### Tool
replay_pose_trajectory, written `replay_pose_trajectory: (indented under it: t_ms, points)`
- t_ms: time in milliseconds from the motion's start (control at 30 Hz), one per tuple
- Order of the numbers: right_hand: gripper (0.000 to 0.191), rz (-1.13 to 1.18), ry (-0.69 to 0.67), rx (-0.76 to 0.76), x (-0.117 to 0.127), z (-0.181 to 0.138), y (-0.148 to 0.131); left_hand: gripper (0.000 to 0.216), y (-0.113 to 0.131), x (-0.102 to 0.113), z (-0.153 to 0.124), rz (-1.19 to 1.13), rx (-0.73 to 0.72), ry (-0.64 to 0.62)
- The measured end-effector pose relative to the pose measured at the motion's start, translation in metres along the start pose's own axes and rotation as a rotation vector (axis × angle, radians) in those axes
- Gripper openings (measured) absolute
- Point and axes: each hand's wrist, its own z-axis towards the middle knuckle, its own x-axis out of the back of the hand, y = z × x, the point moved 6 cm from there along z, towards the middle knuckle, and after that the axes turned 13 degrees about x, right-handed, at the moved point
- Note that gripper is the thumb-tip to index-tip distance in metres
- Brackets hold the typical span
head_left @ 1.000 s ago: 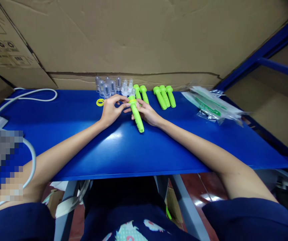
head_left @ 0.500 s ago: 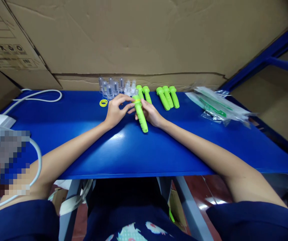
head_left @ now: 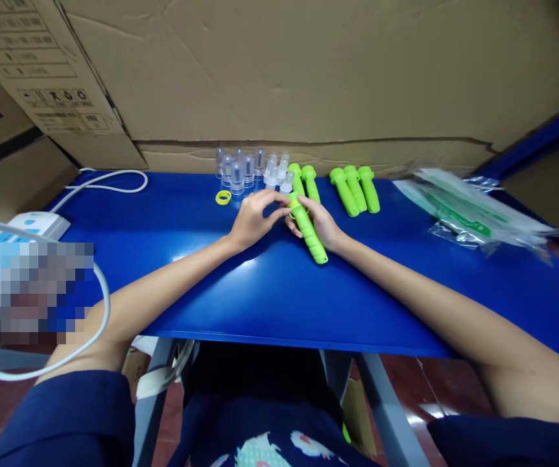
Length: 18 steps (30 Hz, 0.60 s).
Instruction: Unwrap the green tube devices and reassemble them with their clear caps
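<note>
Tilted a little more than a moment ago, the green handle (head_left: 312, 239) is over the table (head_left: 240, 295), between both hands. Its right hand grip is near the top: the right hand (head_left: 325, 228) grasps it, while the left hand (head_left: 255, 217) pinches at its upper end with thumb and fingertips (partly hiding it). Clear bottles (head_left: 237, 178) stand behind, with yellow rings (head_left: 222, 202) just beside them.

Head-worn view, facing forward, down over both hands (head_left: 256, 219) (head_left: 325, 228)
</note>
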Motion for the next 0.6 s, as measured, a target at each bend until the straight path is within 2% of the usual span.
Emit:
replay_pose_trajectory:
  t_ms: [200,333,600]
  points:
    - [0.047,0.049,0.017,-0.042,0.0023,0.0000,0.0041,0.013,0.0000,-0.0017,0.0005,-0.040,0.035,-0.092]
    - [0.049,0.072,0.079,-0.083,0.0066,0.0005,0.0089,0.026,0.0038,-0.0016,0.0005,-0.090,0.000,-0.169]
    - [0.057,0.095,0.101,-0.075,0.0065,0.0016,0.0081,0.027,0.0038,-0.0035,0.0011,-0.122,0.027,-0.229]
